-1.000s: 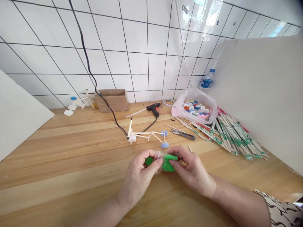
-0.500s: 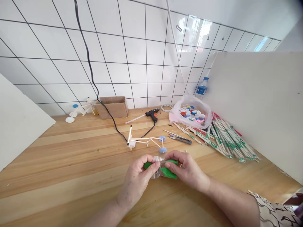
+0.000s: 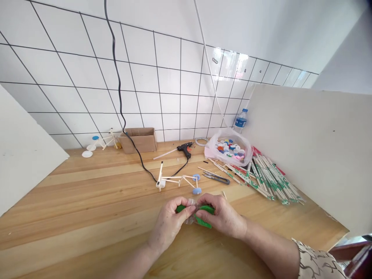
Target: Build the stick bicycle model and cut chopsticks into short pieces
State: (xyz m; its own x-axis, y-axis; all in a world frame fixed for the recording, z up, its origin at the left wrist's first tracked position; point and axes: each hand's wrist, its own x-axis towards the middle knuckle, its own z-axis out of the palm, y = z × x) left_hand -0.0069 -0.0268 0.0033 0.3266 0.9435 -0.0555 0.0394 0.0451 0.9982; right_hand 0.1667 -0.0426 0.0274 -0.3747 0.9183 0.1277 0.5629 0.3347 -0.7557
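Head view: fingers (image 3: 186,209) pinched tight on a green lump (image 3: 207,221) in clear plastic wrap (image 3: 190,217), left hand (image 3: 170,224) and right hand (image 3: 222,217) drawn nearer together than half a second ago, so more of the wrap is covered. Just beyond the fingers, a stick frame (image 3: 177,180) with blue cap wheels (image 3: 197,190) sits on the counter (image 3: 87,186). Farther out: thread snips (image 3: 216,178), a hot glue gun (image 3: 185,149), a plastic bag of bottle caps (image 3: 229,152), and wrapped chopsticks (image 3: 270,182).

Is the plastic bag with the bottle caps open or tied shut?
Open: the plastic bag gapes upward, with no tie visible, and the bottle caps show inside.
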